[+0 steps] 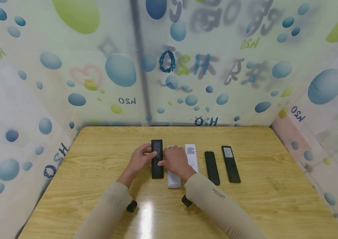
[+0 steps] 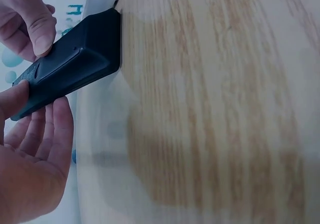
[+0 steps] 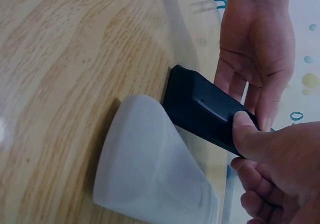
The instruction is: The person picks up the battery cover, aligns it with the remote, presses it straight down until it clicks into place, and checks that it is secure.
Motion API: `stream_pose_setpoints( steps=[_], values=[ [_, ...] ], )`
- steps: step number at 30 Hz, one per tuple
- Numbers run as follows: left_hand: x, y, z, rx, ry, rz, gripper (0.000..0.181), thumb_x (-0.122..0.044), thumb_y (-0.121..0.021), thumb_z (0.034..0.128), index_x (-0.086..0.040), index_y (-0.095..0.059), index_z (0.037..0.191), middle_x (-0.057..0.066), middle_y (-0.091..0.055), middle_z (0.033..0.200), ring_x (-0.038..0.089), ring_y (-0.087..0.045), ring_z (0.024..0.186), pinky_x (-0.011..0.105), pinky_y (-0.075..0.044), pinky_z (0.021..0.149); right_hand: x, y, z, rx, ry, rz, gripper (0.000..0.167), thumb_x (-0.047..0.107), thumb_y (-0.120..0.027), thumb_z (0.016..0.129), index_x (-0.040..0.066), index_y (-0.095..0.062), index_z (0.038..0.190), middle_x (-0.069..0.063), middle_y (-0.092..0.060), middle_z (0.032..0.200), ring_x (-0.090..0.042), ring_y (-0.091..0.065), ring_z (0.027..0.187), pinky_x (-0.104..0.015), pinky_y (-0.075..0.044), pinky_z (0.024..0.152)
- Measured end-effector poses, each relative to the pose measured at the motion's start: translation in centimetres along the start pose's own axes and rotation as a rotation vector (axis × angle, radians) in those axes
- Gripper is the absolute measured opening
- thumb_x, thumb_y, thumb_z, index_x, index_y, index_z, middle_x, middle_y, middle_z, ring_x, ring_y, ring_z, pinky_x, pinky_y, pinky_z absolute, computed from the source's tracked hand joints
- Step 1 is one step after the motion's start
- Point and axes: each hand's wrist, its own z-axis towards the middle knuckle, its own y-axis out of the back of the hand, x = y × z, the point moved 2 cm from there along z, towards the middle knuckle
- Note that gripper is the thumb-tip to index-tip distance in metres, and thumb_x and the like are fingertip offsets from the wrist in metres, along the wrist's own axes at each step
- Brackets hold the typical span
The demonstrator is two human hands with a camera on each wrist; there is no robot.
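Note:
Between my two hands is a black remote control [image 1: 157, 171], its back with the battery cover facing up. My left hand [image 1: 139, 160] grips its left side, thumb on top and fingers beneath the edge, as the left wrist view shows. From the other side my right hand [image 1: 175, 161] pinches the remote, its thumb pressing on the back near the cover in the right wrist view. The remote's near end [image 2: 107, 38] appears to rest on the table, with the far end tilted up. Just right of it, partly under my right hand, lies a white remote [image 3: 145, 159].
Farther right on the wooden table [image 1: 76, 199] lie a second white remote [image 1: 191, 153] with printed text, a short black remote [image 1: 212, 168] and a longer black remote [image 1: 231, 167] with a white label. A patterned wall covering [image 1: 115, 116] stands behind the table's far edge.

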Motion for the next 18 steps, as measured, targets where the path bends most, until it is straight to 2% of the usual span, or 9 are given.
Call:
stream_pose_setpoints(
  steps=[4,8,13,18],
  values=[
    [-0.1,0.0,0.0,0.017,0.021,-0.013,0.043,-0.022,-0.065,0.0945,-0.014,-0.054,0.135,0.02,-0.061,0.125,0.021,-0.065,0.094,0.037,-0.059,0.075,-0.3,0.3,-0.3,0.008,0.011,0.039,0.045,0.053,-0.071,0.083,0.016,-0.071,0.109,0.003,-0.072,0.099,-0.019,-0.056,0.088,-0.041,-0.045,0.088],
    [-0.1,-0.2,0.0,0.033,0.034,-0.031,0.041,-0.02,-0.066,0.0935,-0.008,-0.056,0.132,0.022,-0.062,0.123,0.018,-0.065,0.088,0.036,-0.058,0.072,-1.0,0.9,-0.8,0.008,0.014,0.061,0.043,0.051,-0.07,0.085,0.018,-0.072,0.113,0.002,-0.073,0.105,-0.021,-0.059,0.093,-0.045,-0.045,0.092],
    [-0.4,-0.1,-0.5,0.034,0.09,-0.025,0.043,-0.019,-0.067,0.0924,-0.003,-0.056,0.131,0.022,-0.063,0.119,0.016,-0.065,0.083,0.034,-0.057,0.07,-2.6,1.8,-1.4,-0.008,-0.011,0.028,0.037,0.048,-0.067,0.088,0.02,-0.073,0.112,0.002,-0.074,0.099,-0.022,-0.062,0.094,-0.047,-0.046,0.094],
    [-0.2,0.0,-0.9,0.036,0.155,0.005,0.041,-0.018,-0.066,0.0928,-0.003,-0.057,0.13,0.022,-0.064,0.12,0.018,-0.068,0.087,0.035,-0.059,0.072,-4.3,2.6,-2.1,-0.039,-0.027,0.014,0.034,0.046,-0.067,0.089,0.019,-0.073,0.11,0.003,-0.073,0.097,-0.022,-0.062,0.092,-0.047,-0.047,0.093]
  ],
)
